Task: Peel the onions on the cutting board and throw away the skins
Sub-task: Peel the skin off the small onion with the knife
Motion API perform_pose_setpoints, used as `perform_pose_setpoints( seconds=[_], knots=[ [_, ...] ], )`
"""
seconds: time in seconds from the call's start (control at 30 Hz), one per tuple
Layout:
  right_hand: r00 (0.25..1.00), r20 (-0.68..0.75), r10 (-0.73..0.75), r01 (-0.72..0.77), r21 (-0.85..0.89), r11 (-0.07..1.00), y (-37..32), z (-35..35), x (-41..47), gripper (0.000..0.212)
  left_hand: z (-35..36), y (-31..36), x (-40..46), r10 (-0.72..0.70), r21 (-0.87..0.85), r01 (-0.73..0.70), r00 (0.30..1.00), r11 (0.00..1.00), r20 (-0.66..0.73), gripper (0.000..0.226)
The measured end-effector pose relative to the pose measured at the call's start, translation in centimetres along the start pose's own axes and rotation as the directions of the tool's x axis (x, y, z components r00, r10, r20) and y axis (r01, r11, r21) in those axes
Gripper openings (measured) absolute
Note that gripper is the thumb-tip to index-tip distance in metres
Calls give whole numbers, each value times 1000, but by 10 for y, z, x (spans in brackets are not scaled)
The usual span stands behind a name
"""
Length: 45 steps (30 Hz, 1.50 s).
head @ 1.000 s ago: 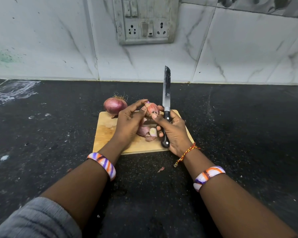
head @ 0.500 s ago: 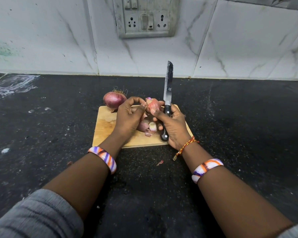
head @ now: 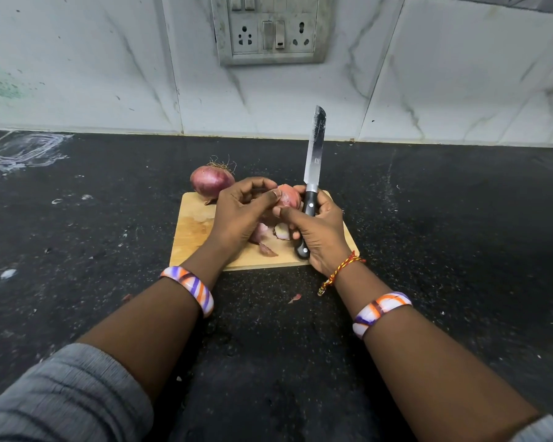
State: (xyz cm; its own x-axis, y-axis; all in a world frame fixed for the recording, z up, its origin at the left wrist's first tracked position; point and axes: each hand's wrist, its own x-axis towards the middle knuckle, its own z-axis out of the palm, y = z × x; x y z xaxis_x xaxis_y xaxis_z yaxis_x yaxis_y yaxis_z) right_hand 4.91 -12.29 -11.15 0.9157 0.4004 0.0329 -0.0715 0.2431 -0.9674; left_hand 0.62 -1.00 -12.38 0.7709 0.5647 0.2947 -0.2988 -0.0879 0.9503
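Above the cutting board (head: 192,231), your left hand (head: 237,215) pinches the onion (head: 288,196); your right hand (head: 320,232), just right, grips the knife (head: 313,173), blade pointing far.

We see a black speckled bench (head: 428,218), a pale wooden cutting board (head: 192,231), a purple-red onion (head: 211,183), a pinkish onion (head: 289,197), a black-handled silver knife (head: 313,161), orange-purple-white striped bangles (head: 192,287), grey-veined white wall tiles (head: 460,74).
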Motion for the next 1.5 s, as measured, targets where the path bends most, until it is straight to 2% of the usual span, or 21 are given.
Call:
perform_pose_setpoints(
  seconds=[0.1,0.27,0.57,0.73,0.83,1.0,1.17,1.3,1.5],
  knots=[
    [1000,1,29,-29,52,998,0,-1,1,30,-1,-1,0,4,-15,-3,1000,1000,23,13],
    [997,20,80,-82,90,993,0,-3,1,28,-2,-3,0,91,93,-97,994,991,66,9],
    [992,30,123,-126,137,982,1,-3,3,10,3,-2,-2,80,107,-86,995,991,64,15],
    [981,50,187,-193,170,966,3,-8,7,7,1,-3,-2,97,131,-106,993,986,73,17],
    [980,59,189,-197,198,960,2,-9,8,8,-1,-3,-1,104,160,-114,992,980,72,11],
    [978,52,203,-208,114,971,4,-10,10,12,-1,0,-3,106,158,-127,985,979,135,10],
    [977,49,205,-210,110,972,2,-10,9,13,-1,-5,1,83,255,-127,981,958,176,18],
    [977,43,209,-213,96,972,1,-9,9,14,2,-5,0,69,307,-133,975,942,210,15],
    [977,45,210,-214,98,972,1,-10,9,19,1,-4,-2,75,207,-93,993,974,90,16]
  ],
)
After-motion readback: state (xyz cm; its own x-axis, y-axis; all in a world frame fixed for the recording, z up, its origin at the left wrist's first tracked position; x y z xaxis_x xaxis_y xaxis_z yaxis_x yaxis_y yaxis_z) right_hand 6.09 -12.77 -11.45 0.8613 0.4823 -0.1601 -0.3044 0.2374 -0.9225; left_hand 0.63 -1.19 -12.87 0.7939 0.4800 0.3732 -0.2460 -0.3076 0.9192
